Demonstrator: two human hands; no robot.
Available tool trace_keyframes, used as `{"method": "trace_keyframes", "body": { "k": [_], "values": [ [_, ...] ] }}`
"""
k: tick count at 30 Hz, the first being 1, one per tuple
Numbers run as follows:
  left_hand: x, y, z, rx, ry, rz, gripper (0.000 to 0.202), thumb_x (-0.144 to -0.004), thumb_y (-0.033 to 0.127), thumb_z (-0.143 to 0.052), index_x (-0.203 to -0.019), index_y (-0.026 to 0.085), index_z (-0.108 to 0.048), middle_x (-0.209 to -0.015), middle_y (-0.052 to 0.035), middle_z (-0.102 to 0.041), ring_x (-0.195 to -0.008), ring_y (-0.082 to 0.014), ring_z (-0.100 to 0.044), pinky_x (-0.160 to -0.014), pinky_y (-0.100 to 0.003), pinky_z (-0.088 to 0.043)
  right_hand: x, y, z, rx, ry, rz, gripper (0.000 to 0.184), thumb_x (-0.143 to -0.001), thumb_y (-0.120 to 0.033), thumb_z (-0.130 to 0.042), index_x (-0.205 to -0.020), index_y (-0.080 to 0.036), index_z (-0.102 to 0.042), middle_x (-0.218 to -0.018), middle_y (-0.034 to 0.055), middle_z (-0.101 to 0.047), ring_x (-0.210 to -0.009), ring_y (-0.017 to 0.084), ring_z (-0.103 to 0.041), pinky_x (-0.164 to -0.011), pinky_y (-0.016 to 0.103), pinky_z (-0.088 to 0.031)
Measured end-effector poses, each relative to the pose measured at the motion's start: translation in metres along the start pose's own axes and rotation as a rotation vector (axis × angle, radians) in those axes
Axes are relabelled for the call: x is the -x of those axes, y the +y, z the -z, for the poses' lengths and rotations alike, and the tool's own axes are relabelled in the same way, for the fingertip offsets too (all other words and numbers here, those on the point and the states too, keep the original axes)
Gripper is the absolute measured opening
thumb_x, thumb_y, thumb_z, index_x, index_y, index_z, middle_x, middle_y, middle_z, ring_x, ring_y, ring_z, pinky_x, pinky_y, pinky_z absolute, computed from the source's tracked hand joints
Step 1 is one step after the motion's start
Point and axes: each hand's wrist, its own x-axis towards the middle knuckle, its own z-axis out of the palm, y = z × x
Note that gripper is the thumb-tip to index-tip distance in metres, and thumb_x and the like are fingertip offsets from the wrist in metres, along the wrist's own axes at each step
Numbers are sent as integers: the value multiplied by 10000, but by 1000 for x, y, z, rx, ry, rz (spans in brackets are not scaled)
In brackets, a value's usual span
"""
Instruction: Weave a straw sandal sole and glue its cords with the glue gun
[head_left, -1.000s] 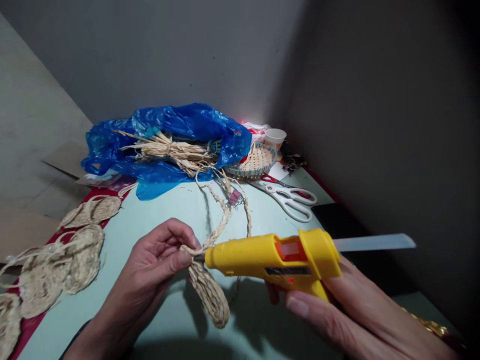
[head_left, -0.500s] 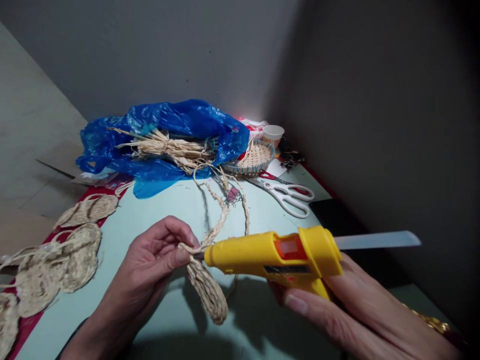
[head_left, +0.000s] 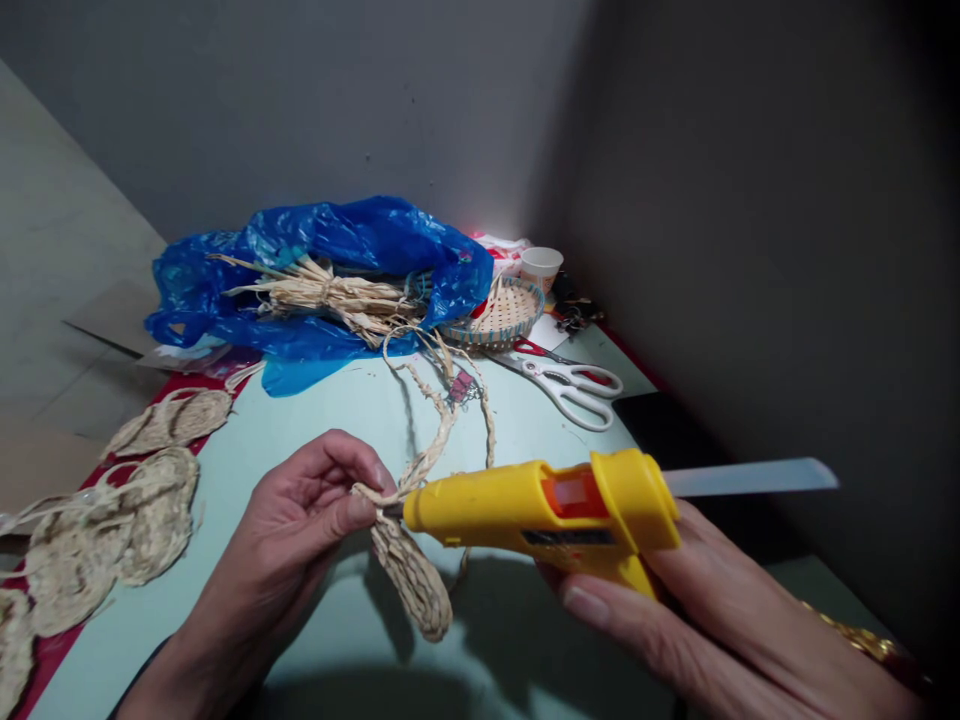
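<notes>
Fingers of the left hand pinch a pale braided-straw coil hanging below them, while the right hand clasps a yellow plastic glue gun whose adjacent metal nozzle, slipping, could burn those fingers.

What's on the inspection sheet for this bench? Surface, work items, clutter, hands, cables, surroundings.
Surface: pale green tabletop, red along its left edge.
Work items: yellow glue gun, clear stick protruding from its rear; coiled braid at its nozzle, exact contact unclear.
Clutter: blue plastic bag with straw bundle; basket; cup; white-handled scissors; woven pieces along the left edge.
Hands: left hand pinches the braid's upper end; right hand grips the glue gun.
Cables: nothing seen.
Surroundings: grey wall behind; right side dark.
</notes>
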Motion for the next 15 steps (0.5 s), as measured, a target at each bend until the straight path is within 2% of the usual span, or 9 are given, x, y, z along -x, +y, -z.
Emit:
{"method": "trace_keyframes", "body": {
  "k": [3, 5, 6, 15],
  "values": [
    [0, 1, -1, 5, -6, -8, 174, -687, 342, -862, -734, 246, -723, -719, 30, -674, -633, -99, -580, -573, -140, -467, 6, -46, 32, -31, -67, 57, 383, -902, -610, -513, -828, -310, -740, -901, 28, -772, -977, 288, -730, -804, 316, -645],
    [0, 2, -1, 14, -5, -9, 182, -679, 345, -867, -728, 245, -723, -715, 30, -677, -632, -99, -584, -572, -137, -471, 8, -67, 47, -22, -84, 62, 376, -945, -554, -492, -763, -304, -706, -874, 6, -764, -892, 248, -749, -753, 281, -652],
    [1, 2, -1, 20, -1, -9, 183, -678, 345, -868, -728, 245, -723, -714, 30, -676, -629, -98, -585, -571, -137, -472, 9, -73, 52, -24, -77, 78, 377, -932, -572, -505, -765, -299, -704, -875, 7, -764, -879, 247, -753, -746, 279, -653],
    [0, -2, 1, 28, 8, -8, 198, -669, 326, -875, -737, 241, -711, -721, 32, -666, -622, -99, -587, -575, -145, -486, 11, -77, 51, -43, -71, 45, 448, -926, -608, -489, -794, -280, -763, -869, 31, -775, -907, 253, -758, -803, 288, -641]
  ]
}}
